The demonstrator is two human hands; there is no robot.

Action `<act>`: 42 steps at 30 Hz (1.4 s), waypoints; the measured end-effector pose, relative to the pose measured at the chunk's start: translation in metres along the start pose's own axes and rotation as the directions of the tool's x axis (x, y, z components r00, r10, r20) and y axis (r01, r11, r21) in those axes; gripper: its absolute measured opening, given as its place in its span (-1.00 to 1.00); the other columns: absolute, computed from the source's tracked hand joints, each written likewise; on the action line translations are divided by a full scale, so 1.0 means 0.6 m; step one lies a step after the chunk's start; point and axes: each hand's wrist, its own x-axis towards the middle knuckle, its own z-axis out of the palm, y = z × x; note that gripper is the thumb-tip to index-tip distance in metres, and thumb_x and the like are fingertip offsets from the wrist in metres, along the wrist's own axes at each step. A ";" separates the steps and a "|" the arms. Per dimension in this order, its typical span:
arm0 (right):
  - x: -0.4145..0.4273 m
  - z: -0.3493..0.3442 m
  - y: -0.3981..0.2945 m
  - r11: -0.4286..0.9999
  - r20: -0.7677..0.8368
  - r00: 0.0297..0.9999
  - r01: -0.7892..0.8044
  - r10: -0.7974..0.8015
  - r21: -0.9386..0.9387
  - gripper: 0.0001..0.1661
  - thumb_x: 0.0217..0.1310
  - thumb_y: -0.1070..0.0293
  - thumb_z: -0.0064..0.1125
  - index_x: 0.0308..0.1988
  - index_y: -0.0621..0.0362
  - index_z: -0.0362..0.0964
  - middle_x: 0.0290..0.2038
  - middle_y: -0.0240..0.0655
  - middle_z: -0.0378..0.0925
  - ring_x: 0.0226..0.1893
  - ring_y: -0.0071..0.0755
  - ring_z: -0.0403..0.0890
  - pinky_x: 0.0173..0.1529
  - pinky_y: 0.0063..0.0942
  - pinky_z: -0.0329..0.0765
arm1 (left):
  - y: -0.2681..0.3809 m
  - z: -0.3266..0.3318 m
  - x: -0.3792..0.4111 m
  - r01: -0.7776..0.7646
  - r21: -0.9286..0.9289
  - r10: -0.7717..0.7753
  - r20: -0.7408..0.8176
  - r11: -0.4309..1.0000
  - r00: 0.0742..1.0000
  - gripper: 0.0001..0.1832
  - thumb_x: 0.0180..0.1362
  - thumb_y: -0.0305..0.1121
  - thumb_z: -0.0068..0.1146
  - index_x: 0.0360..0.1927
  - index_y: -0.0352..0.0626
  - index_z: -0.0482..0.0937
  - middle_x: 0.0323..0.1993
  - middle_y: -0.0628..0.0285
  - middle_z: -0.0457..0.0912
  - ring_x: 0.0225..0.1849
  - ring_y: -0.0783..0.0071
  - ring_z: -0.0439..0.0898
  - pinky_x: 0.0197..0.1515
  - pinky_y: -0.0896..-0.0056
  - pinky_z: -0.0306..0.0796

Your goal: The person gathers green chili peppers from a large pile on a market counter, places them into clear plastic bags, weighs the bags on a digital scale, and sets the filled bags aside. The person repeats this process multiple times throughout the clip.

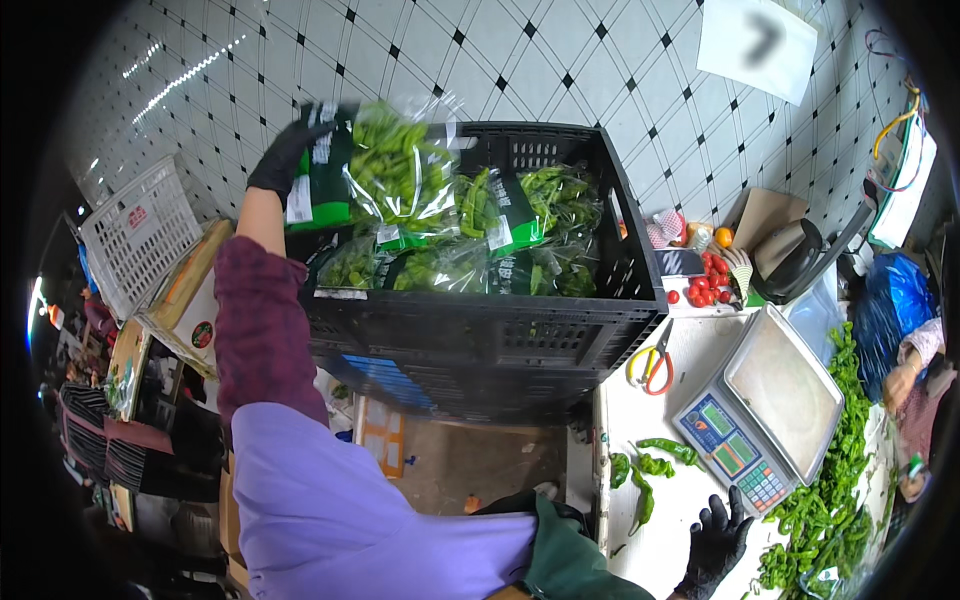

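Observation:
My left hand [289,154], in a black glove, grips the dark label end of a clear bag of green peppers [397,165]. That bag is over the left part of a black plastic crate [480,330]. Several similar bags of green vegetables [495,217] lie inside the crate. My right hand [716,541], also black-gloved, is over the white table with its fingers apart and nothing in it. It is nearest to the keypad of a digital weighing scale [757,412]. Loose green peppers [645,472] lie on the table to the left of the scale.
Red-and-yellow-handled scissors [655,364] lie between crate and scale. A pepper heap [829,442] runs along the scale's right side. Behind are cherry tomatoes [709,281] and an electric kettle [787,259]. Another person's hand [900,386] is at far right. A white plastic basket [142,232] leans at left.

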 end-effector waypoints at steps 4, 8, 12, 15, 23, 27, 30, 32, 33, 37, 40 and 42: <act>-0.014 -0.014 0.016 0.999 -0.094 0.995 -0.039 0.040 0.016 -0.39 0.29 -0.09 -0.18 0.16 0.07 0.23 -0.23 -0.27 0.60 -0.37 -0.41 0.61 -0.43 -0.45 0.54 | -0.036 0.016 0.027 -0.028 0.469 0.101 -0.130 0.883 0.986 0.03 -0.17 -0.02 0.35 0.23 -0.52 0.10 0.11 -0.25 0.36 0.12 0.18 0.44 0.07 0.35 0.35; -0.015 -0.037 0.025 0.995 -0.306 0.948 -0.097 0.085 -0.023 -0.47 0.33 -0.01 -0.25 0.12 0.09 0.28 -0.31 -0.27 0.51 -0.43 -0.43 0.43 -0.37 -0.51 0.39 | 0.098 0.204 -0.052 -0.404 0.301 0.362 0.188 0.864 0.913 -0.40 0.03 -0.17 0.22 0.06 -0.39 0.40 0.01 -0.07 0.49 0.06 0.18 0.48 0.02 0.33 0.38; -0.049 -0.048 0.019 0.981 -0.269 0.958 0.049 -0.099 -0.186 -0.55 0.21 0.19 -0.02 0.01 0.23 0.35 -0.22 -0.17 0.56 -0.32 -0.37 0.58 -0.24 -0.50 0.51 | 0.249 0.450 -0.262 -0.903 0.139 0.843 0.323 0.407 0.429 -0.60 0.09 -0.35 0.14 0.00 -0.30 0.46 -0.07 0.03 0.55 -0.06 0.19 0.55 -0.01 0.28 0.38; -0.058 -0.076 0.038 0.892 -0.397 0.903 -0.035 -0.165 -0.451 -0.67 0.20 0.32 0.05 -0.06 0.22 0.41 -0.27 -0.32 0.56 -0.28 -0.49 0.54 -0.19 -0.54 0.44 | 0.316 0.533 -0.428 -0.996 -0.067 0.862 0.507 0.056 0.014 -0.72 0.06 -0.49 0.06 -0.11 -0.31 0.50 -0.10 0.04 0.56 -0.07 0.15 0.55 0.04 0.16 0.35; -0.162 -0.210 0.080 0.780 -0.560 0.765 -0.125 -0.318 -0.614 -0.63 0.19 0.22 0.11 -0.08 0.23 0.46 -0.27 -0.28 0.56 -0.31 -0.48 0.52 -0.19 -0.54 0.45 | 0.418 0.582 -0.651 -0.721 -0.678 0.975 0.025 -0.146 -0.221 -0.87 0.13 -0.44 -0.04 -0.36 -0.33 0.47 -0.46 -0.01 0.60 -0.45 0.22 0.58 -0.29 0.23 0.47; -0.162 -0.267 0.007 0.782 -0.573 0.763 -0.148 -0.298 -0.605 -0.68 0.21 0.30 0.11 -0.05 0.15 0.42 -0.29 -0.41 0.52 -0.34 -0.61 0.49 -0.28 -0.61 0.42 | 0.450 0.566 -0.590 -0.697 -0.716 0.809 0.394 -0.027 -0.436 -0.81 0.03 -0.52 0.04 -0.25 -0.36 0.48 -0.25 0.02 0.59 -0.23 0.11 0.56 -0.10 0.18 0.42; -0.170 -0.374 -0.087 0.816 -0.569 0.699 0.035 -0.432 -0.576 -0.52 0.16 0.23 0.17 0.05 0.13 0.32 -0.26 -0.40 0.51 -0.33 -0.58 0.51 -0.31 -0.59 0.43 | 0.402 0.640 -0.540 -0.638 -0.770 0.734 0.446 0.024 -0.512 -0.79 -0.01 -0.53 0.05 -0.25 -0.35 0.48 -0.29 0.04 0.57 -0.27 0.14 0.56 -0.13 0.20 0.42; -0.147 -0.429 -0.188 0.792 -0.665 0.553 -0.017 -0.501 -0.610 -0.45 0.14 0.19 0.18 0.08 0.14 0.27 -0.24 -0.39 0.51 -0.31 -0.55 0.52 -0.33 -0.61 0.42 | 0.351 0.681 -0.517 -0.638 -0.761 0.672 0.534 0.117 -0.513 -0.77 -0.04 -0.54 0.06 -0.24 -0.34 0.48 -0.31 0.05 0.55 -0.30 0.16 0.55 -0.15 0.22 0.41; -0.138 -0.466 -0.239 0.797 -0.742 0.420 -0.068 -0.523 -0.601 -0.43 0.13 0.17 0.19 0.08 0.16 0.25 -0.22 -0.37 0.50 -0.30 -0.53 0.52 -0.33 -0.62 0.42 | 0.326 0.702 -0.517 -0.639 -0.750 0.647 0.574 0.170 -0.502 -0.76 -0.05 -0.54 0.06 -0.24 -0.33 0.47 -0.32 0.05 0.55 -0.31 0.17 0.55 -0.16 0.23 0.41; -0.143 -0.644 -0.411 0.843 -0.846 -0.064 0.071 -0.529 -0.533 -0.35 0.04 0.02 0.25 0.03 0.17 0.28 -0.30 -0.31 0.48 -0.38 -0.40 0.50 -0.38 -0.40 0.40 | 0.230 0.746 -0.627 -0.693 -0.558 0.770 0.638 0.457 -0.006 -0.65 -0.11 -0.63 0.06 -0.15 -0.32 0.46 -0.33 0.04 0.53 -0.39 0.18 0.52 -0.27 0.25 0.38; -0.124 -0.706 -0.444 0.853 -0.935 -0.089 0.388 -0.343 -0.349 -0.47 -0.02 -0.06 0.29 -0.17 0.06 0.40 -0.42 -0.29 0.47 -0.50 -0.30 0.43 -0.38 -0.30 0.37 | 0.169 0.762 -0.662 -0.728 -0.465 0.630 0.775 0.505 -0.058 -0.55 -0.14 -0.66 0.09 -0.07 -0.29 0.46 -0.33 0.05 0.54 -0.41 0.18 0.48 -0.32 0.22 0.34; -0.130 -0.756 -0.439 0.633 -0.627 -0.103 -0.050 -0.772 -0.772 -0.61 0.02 0.04 0.27 -0.25 0.07 0.44 -0.52 -0.37 0.44 -0.54 -0.33 0.47 -0.43 -0.30 0.39 | 0.151 0.783 -0.689 -0.681 -0.518 0.606 0.784 0.517 -0.136 -0.53 -0.15 -0.65 0.13 -0.04 -0.26 0.47 -0.31 0.11 0.57 -0.37 0.20 0.49 -0.33 0.23 0.33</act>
